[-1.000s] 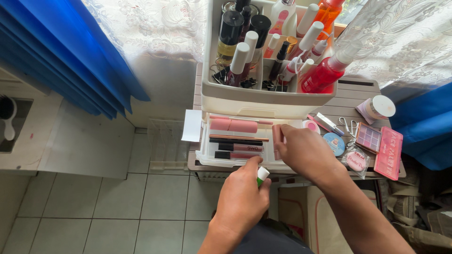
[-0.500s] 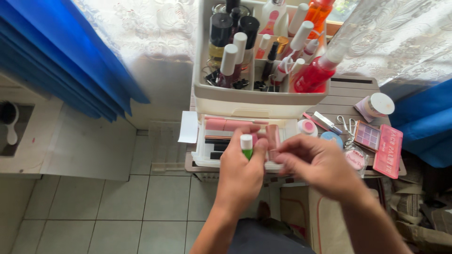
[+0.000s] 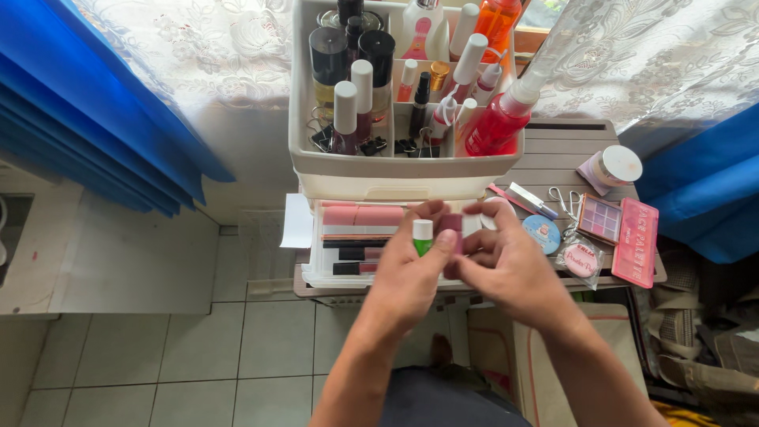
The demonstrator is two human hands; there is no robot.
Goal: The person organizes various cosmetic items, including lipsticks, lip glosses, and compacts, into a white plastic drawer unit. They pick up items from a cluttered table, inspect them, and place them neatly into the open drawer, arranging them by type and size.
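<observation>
The left hand (image 3: 407, 277) was closed around a small green tube with a white cap (image 3: 422, 236), held upright with its long axis pointing away from the person, cap at the far end. The right hand (image 3: 506, 265) gripped a short pink tube (image 3: 451, 233) in its fingertips, just right of the green tube and almost touching it. Both hands were above the open drawer (image 3: 332, 257), which lay directly under and left of them, so the 2 hands were about equally near to it.

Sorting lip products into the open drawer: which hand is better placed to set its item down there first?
Probably the left hand: its green tube already hovers above the drawer. The right hand, holding a pink tube, sits further to the side.
</observation>
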